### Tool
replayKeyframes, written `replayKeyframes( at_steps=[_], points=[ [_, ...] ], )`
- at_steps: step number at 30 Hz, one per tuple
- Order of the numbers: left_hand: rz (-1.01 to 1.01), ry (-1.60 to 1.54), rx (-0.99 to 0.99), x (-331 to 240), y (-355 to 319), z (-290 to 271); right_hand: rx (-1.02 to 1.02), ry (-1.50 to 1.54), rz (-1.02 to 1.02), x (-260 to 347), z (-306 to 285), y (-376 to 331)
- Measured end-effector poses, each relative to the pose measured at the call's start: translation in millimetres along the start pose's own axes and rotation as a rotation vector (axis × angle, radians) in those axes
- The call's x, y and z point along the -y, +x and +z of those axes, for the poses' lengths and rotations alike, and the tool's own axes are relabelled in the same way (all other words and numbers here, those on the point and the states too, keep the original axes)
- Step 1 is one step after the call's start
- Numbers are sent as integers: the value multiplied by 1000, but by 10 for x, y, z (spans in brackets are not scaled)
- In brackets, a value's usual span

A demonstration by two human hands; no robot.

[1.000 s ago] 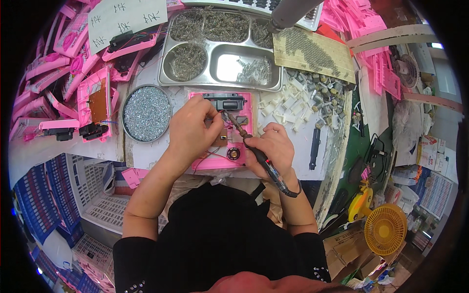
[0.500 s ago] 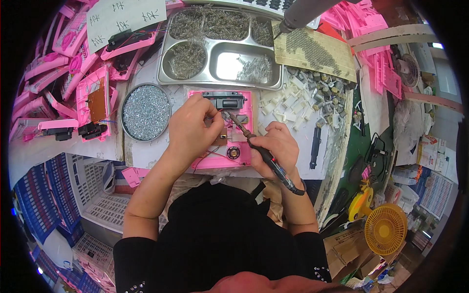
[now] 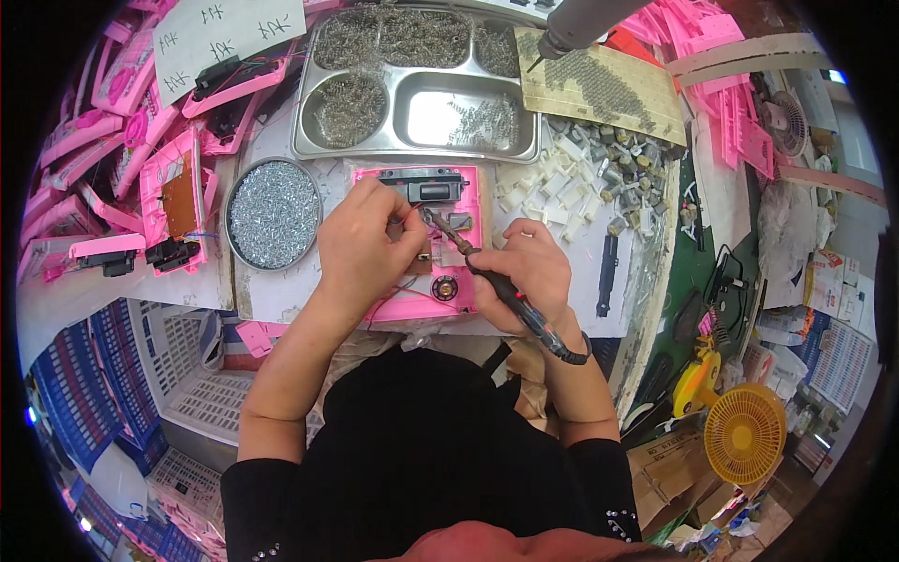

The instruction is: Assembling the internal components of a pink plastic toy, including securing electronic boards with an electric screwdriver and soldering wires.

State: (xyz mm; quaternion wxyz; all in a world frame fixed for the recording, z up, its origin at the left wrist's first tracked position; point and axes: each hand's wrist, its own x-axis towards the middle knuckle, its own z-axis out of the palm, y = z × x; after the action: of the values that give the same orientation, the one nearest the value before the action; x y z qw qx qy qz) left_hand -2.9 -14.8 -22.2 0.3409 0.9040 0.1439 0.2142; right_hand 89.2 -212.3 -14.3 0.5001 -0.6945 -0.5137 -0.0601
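On the white worktop, directly before the person, the open pink plastic shell lies between both hands and appears partly assembled. A black rectangular plastic module sits across its far end, and a small round black speaker sits near its close right corner; both look placed, though their fastening is too small to check.

The left hand reaches over the shell's left side, thumb and forefinger pressed together at the tips, apparently pinching a thin reddish wire just below the module. The right hand has its fingers wrapped around the black handle of a soldering iron, its metal tip angled in close to the left fingertips; whether tip and wire touch cannot be told.

The joint at that tip seems to be the step in hand, so the wiring is probably unfinished. Slack thin wires cross the shell's near left part, with ends partly hidden. The shell has no cover over it, so closing seems left too. Small silvery metal screws fill a round dish to the left, apart from the shell.
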Motion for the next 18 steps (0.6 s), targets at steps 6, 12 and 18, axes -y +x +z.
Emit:
replayKeyframes(
  at_steps=[6,12,18],
  points=[
    [19,12,-22,28,-13,21,-4,-7,-11,-25,45,43],
    [18,-6,-35,37,-24,37,-1,-25,-17,-9,35,90],
    [33,-15,-40,44,-23,44,-25,-17,-21,-24,50,87]
  ],
)
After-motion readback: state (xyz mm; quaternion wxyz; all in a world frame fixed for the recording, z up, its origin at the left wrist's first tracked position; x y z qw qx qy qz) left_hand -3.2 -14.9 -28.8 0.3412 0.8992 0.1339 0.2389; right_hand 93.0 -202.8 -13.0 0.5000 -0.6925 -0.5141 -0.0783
